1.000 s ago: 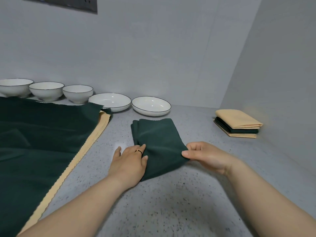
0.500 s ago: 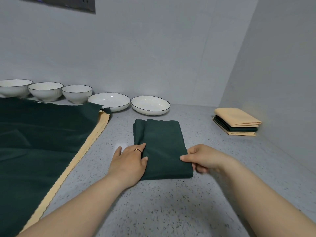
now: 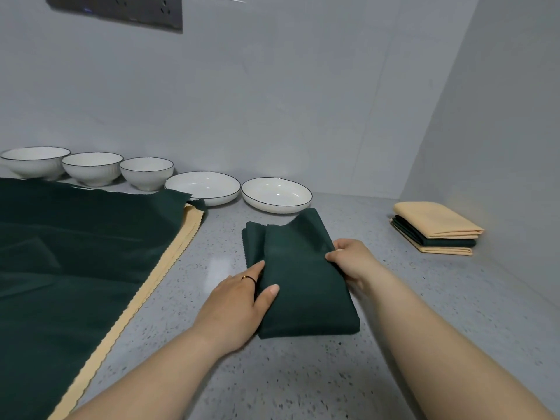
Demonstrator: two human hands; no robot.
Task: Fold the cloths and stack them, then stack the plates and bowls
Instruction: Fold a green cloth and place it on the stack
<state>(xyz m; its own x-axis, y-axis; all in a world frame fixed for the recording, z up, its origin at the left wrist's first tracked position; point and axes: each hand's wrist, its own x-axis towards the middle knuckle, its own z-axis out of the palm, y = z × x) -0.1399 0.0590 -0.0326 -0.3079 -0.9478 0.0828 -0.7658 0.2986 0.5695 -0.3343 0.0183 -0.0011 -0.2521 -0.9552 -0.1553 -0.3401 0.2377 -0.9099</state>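
Head view: we work at a speckled grey countertop (image 3: 303, 377) set in a corner of pale walls. The folded green cloth (image 3: 306, 295) lies at the centre of the frame as a narrow rectangle running away from us. Its far end is near the right plate (image 3: 276, 195); we cannot tell whether they touch.

Our left hand (image 3: 239, 301) grips the left edge of this cloth. The thumb lies on top and the fingers reach along and under the edge. A dark ring (image 3: 249, 278) sits on one finger.

Our right hand (image 3: 354, 263) pinches the right edge, thumb on top and fingers curled beneath. The cloth's far right corner stands slightly raised.

At the right of the frame, near the side wall, a stack of folded cloths (image 3: 436, 228) rests on the countertop, well apart from both hands. It shows tan on top, green in the middle and tan below.

At the left of the frame, a spread green cloth (image 3: 75, 253) lies over a tan cloth (image 3: 145, 295), whose scalloped edge shows along its right side.

Along the back wall stand, unstacked and from left to right:
- first bowl (image 3: 36, 160)
- second bowl (image 3: 92, 168)
- third bowl (image 3: 147, 172)
- left plate (image 3: 203, 186)
- right plate

All are white with a dark rim. A corner of the spread green cloth hides part of the left plate's near rim. A dark panel (image 3: 121, 10) is fixed to the wall at the upper left of the frame.
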